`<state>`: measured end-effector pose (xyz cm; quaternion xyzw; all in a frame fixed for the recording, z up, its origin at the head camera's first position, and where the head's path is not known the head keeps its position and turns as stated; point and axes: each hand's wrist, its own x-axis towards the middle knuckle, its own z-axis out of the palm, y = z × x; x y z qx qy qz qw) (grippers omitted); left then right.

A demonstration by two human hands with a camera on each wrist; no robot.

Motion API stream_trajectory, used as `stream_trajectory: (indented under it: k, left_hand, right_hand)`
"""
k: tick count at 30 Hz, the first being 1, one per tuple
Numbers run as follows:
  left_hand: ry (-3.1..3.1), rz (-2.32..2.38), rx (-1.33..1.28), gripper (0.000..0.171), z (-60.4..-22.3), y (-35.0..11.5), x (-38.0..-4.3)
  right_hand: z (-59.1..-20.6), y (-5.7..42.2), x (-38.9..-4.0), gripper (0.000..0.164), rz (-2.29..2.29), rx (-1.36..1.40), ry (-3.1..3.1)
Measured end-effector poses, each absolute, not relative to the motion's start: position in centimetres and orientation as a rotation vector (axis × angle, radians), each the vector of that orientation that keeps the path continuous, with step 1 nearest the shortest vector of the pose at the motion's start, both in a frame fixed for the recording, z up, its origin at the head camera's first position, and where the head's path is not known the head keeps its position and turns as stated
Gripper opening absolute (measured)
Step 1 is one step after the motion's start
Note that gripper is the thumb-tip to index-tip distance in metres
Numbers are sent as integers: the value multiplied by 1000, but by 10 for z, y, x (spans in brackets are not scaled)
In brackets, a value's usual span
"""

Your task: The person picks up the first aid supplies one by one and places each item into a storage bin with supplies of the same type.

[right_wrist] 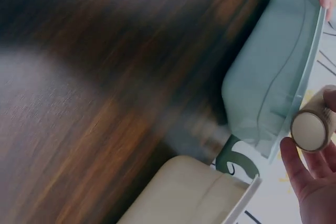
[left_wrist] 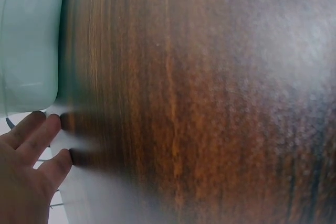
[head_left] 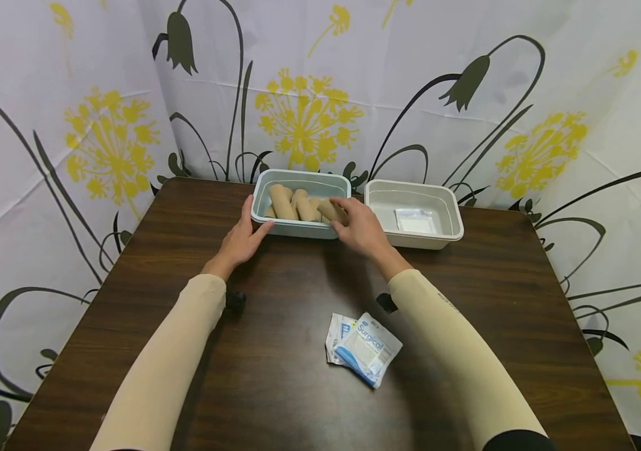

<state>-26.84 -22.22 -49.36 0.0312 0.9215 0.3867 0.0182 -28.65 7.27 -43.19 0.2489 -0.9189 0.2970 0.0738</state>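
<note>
From my end, the dark table (head_left: pixel 264 376) spans the lower frame. At upper centre, the blue bin (head_left: pixel 303 230) could skid if knocked, since the left hand (head_left: pixel 237 241) only touches its left end, fingers nearly straight. The cream bin (head_left: pixel 418 240), just right of it, could be bumped by the right hand (head_left: pixel 362 228), its fingers curled in a pinch. Lower centre, the Surgical packet (head_left: pixel 369 348) could slide if brushed. I'd watch the tan roll (head_left: pixel 331 212) pinched there, tilted over the blue bin's right end: its curved side could slip free.
</note>
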Motion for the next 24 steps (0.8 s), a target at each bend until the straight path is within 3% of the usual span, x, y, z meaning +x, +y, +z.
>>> stream_trajectory:
  k: [16,24]
  left_hand:
    - [2864,1199,96,85,-494,-223,-268]
    - [2861,1191,84,85,-495,-223,-268]
  right_hand:
    - [-430,44,-300,53,883,476,-2766]
    - [-438,46,-294,50,863,573,-2805]
